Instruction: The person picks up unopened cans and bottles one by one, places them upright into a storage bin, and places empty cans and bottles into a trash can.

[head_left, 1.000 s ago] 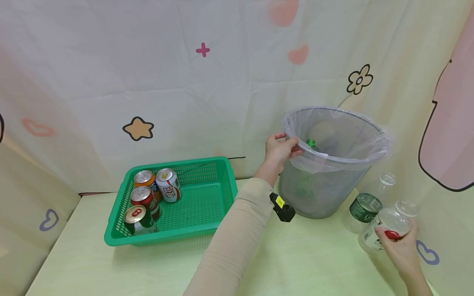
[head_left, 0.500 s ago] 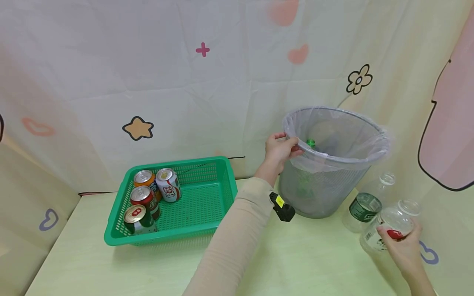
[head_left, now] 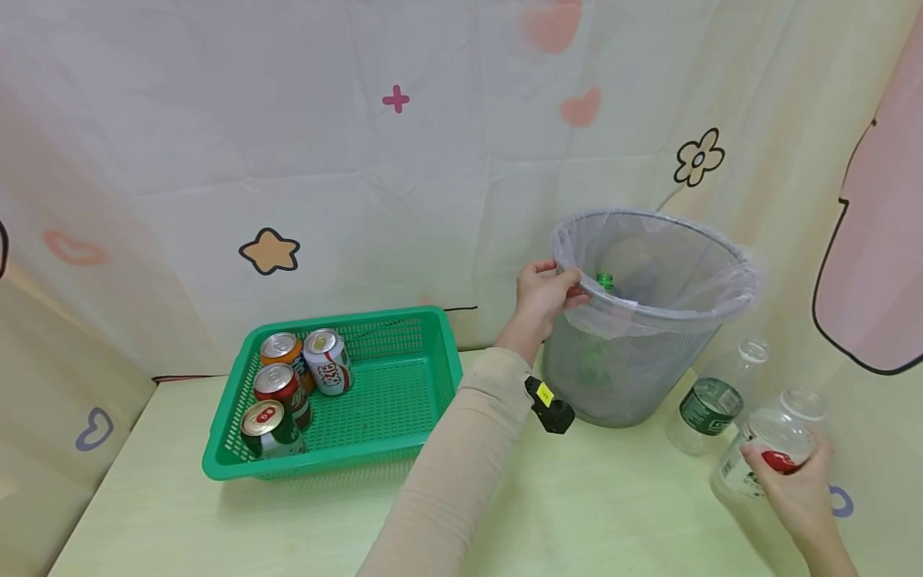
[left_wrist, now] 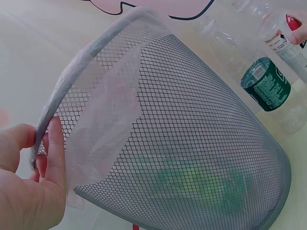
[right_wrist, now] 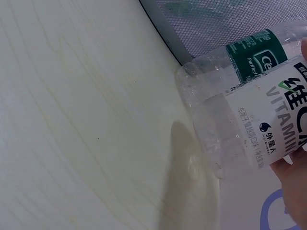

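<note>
My left hand pinches the lined rim of a grey mesh trash bin, thumb and fingers on either side in the left wrist view. A thin translucent bag folds over the rim. Inside the bin stands a green bottle, its neck showing at the top and its body dim through the mesh. My right hand grips a clear plastic bottle with a white label and a red mark, uncapped at the mouth. Beside it stands another clear bottle with a green label, close to the bin.
A green plastic basket at the left holds several drink cans, grouped at its left end. Behind the pale table hangs a patterned curtain, which also runs along the right side.
My right hand and the white-labelled bottle have shifted a little to the right, widening the gap from the green-labelled bottle. The left hand stays at the bin rim.
</note>
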